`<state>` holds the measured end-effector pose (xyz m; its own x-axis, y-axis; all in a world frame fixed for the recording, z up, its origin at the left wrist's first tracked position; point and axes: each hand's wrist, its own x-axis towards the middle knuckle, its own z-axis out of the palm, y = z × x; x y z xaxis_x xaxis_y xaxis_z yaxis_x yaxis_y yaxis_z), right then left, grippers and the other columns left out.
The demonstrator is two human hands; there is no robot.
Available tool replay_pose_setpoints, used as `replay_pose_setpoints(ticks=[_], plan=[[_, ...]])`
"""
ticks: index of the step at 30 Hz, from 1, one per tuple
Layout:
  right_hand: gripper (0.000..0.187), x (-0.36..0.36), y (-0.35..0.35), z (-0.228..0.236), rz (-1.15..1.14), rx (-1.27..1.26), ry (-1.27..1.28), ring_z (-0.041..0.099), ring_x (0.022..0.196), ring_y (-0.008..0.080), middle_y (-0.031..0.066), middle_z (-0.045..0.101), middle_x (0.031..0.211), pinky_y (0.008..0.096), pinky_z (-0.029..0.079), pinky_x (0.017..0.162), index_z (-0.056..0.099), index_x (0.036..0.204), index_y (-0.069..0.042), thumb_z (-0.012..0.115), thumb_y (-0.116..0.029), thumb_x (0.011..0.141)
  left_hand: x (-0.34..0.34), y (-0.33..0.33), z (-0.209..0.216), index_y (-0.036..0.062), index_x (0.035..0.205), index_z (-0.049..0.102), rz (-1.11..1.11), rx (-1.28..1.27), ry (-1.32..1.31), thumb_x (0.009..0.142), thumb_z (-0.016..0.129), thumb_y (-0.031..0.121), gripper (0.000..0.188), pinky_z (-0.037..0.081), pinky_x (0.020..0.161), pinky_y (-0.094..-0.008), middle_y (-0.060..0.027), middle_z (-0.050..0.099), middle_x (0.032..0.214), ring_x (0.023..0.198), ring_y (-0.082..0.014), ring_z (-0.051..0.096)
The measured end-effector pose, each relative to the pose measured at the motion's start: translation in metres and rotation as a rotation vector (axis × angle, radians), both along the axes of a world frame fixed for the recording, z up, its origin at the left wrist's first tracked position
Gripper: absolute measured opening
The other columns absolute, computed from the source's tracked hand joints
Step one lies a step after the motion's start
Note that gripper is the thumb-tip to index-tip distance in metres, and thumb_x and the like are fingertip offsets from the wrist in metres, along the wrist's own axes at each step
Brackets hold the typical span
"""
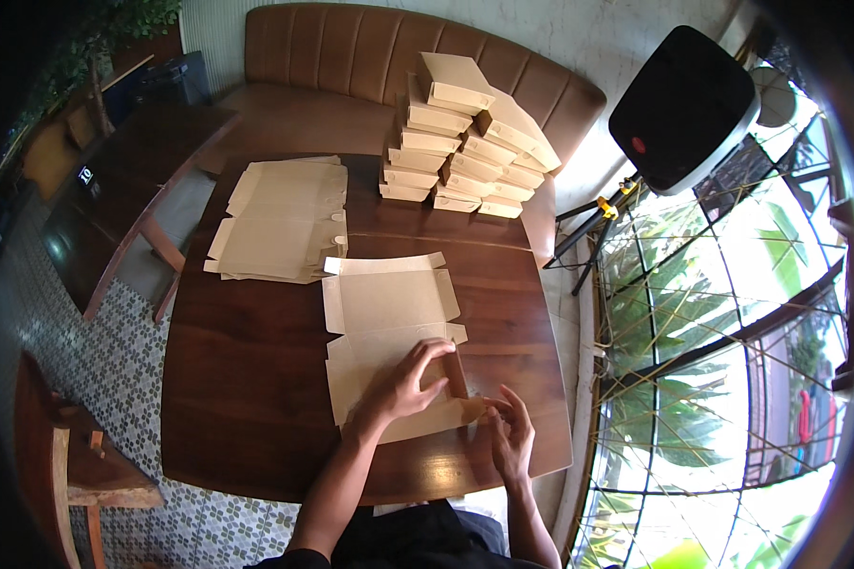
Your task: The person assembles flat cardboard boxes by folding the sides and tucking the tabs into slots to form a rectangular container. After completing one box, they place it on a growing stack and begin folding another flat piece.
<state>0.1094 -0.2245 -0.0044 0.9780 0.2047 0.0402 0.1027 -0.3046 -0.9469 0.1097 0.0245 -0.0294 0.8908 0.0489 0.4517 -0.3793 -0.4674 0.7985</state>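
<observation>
Flat cardboard sheets lie beyond and to the left of the open carton, which is spread on the bench, its right side partly raised. At the carton's right half, the left hand arches, thumb and forefinger spread apart; to fold well, it should steady the far corner and keep the crease straight. Beyond the carton, to the right, stand stacked boxes. At the carton's near right corner, the right hand has its fingertips by the small flap, though I cannot tell whether they pinch it. Turning that flap squarely before pressing the wall upright would likely avoid a crooked or torn corner.
</observation>
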Motion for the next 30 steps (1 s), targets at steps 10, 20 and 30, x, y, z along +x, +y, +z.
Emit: replay_pose_setpoints(ticks=[10,20,30], plan=[[0.032,-0.027,0.009,0.000,0.394,-0.354,-0.371,0.074,0.111,0.0354,0.0168,0.078,0.119,0.0433,0.055,0.102,0.070,0.129,0.001,0.066,-0.014,0.101,0.004,-0.018,-0.029,0.0092,0.133,0.070,-0.163,0.272,0.079,0.100,0.074,0.028,0.038,0.041,0.125,-0.0458,-0.0089,0.061,0.153,0.152,-0.0290,0.047],[0.047,-0.002,0.012,-0.007,0.408,-0.787,-0.562,0.031,0.158,0.0463,0.0261,0.035,0.170,0.0642,0.024,0.123,0.065,0.145,-0.009,0.067,-0.029,0.102,-0.005,-0.021,-0.018,0.0148,0.160,0.048,-0.006,0.442,0.219,0.093,0.080,0.041,0.079,0.023,0.133,-0.0533,-0.0068,0.047,0.167,0.162,-0.0347,0.029],[0.066,-0.020,-0.014,0.003,0.561,-1.021,-0.316,0.009,0.165,0.0441,0.0216,0.020,0.178,0.0656,0.000,0.128,0.050,0.163,-0.019,0.058,-0.052,0.105,0.000,-0.022,-0.022,0.0186,0.167,0.040,-0.056,0.568,0.295,0.097,0.074,0.044,0.082,0.019,0.134,-0.0542,-0.0039,0.036,0.174,0.164,-0.0326,0.024]])
